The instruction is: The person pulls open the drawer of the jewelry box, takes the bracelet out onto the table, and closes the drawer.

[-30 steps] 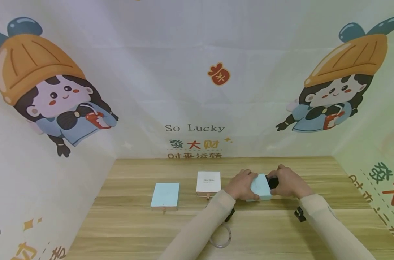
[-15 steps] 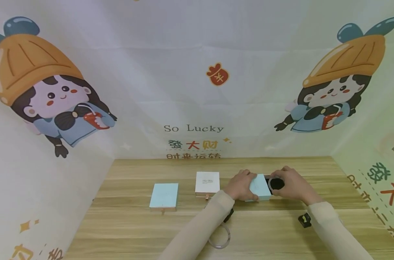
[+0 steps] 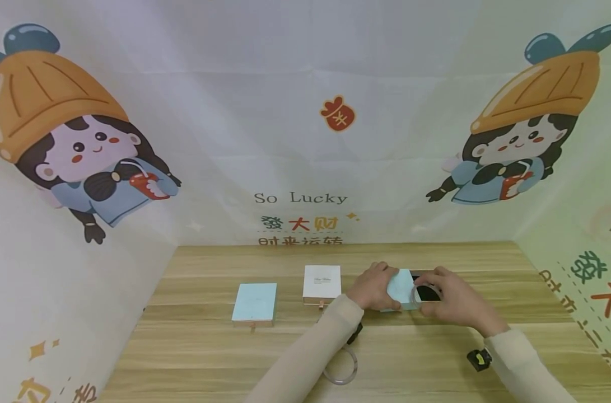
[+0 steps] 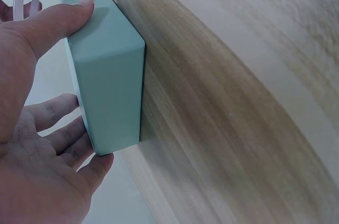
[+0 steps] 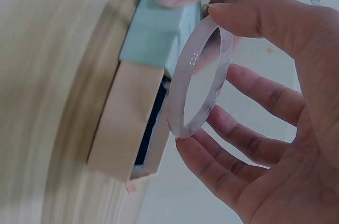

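Note:
My left hand (image 3: 373, 286) grips a light blue jewellery box (image 3: 401, 288) by its sleeve, thumb on the near side. In the left wrist view, the fingers of that hand curl round the far side of the box (image 4: 114, 91), which stays on the table. The drawer (image 5: 127, 113) of this box is pulled out to the right, and dark lining (image 5: 148, 134) shows inside. Over the drawer, my right hand (image 3: 456, 299) pinches a pale translucent bangle (image 5: 183, 86) between thumb and fingertips. The bangle is tilted, clear of the lining in the right wrist view.
A white box (image 3: 322, 281) and another light blue box (image 3: 255, 302) lie to the left, each with a small ribbon tab. A second bangle (image 3: 341, 383) rests on the wooden table near my left forearm. Printed cloth walls (image 3: 305, 162) enclose the back and sides.
My right hand has shifted a little right and nearer, and the bangle, hardly visible a second ago, now shows over the drawer. My left hand and the box have stayed put.

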`<action>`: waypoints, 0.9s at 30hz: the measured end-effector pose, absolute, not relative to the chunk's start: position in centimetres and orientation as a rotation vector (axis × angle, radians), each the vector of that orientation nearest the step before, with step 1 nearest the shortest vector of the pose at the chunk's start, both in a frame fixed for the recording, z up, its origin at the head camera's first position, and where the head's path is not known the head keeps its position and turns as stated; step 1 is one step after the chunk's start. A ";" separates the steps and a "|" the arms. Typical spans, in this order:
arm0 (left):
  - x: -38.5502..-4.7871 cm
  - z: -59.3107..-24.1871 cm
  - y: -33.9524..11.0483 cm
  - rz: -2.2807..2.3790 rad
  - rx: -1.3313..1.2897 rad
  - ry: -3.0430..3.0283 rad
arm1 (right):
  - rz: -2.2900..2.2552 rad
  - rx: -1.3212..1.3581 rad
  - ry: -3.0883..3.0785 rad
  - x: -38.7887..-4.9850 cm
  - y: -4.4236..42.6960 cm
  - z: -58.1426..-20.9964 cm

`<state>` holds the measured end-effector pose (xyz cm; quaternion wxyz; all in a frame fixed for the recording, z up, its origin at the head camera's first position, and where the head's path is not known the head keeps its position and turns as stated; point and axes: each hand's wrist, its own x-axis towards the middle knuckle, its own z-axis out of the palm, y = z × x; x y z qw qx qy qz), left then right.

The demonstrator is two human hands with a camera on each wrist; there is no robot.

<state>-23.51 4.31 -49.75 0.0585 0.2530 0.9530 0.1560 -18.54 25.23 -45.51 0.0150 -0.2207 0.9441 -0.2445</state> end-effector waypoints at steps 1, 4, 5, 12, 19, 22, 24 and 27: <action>-23.5 -49.7 4.3 0.474 0.766 2.885 | -0.756 -0.693 2.935 -18.3 25.2 -45.6; -23.5 -49.7 4.3 0.479 0.762 2.876 | -0.755 -0.728 2.919 -17.8 25.0 -46.0; -23.4 -49.7 4.3 0.482 0.761 2.875 | -0.755 -0.745 2.915 -17.6 24.9 -46.2; -23.3 -49.7 4.4 0.494 0.756 2.881 | -0.728 -0.858 2.879 -15.9 24.3 -47.4; -23.4 -49.6 4.3 0.483 0.762 2.883 | -0.671 -1.009 2.898 -14.4 23.2 -48.4; -23.4 -49.6 4.2 0.465 0.764 2.887 | -0.668 -1.074 2.889 -13.9 22.8 -48.9; -23.5 -49.6 4.2 0.458 0.762 2.884 | -0.673 -1.092 2.874 -13.6 22.5 -49.2; -23.5 -49.5 4.2 0.459 0.755 2.877 | -0.675 -1.083 2.853 -13.2 22.2 -49.7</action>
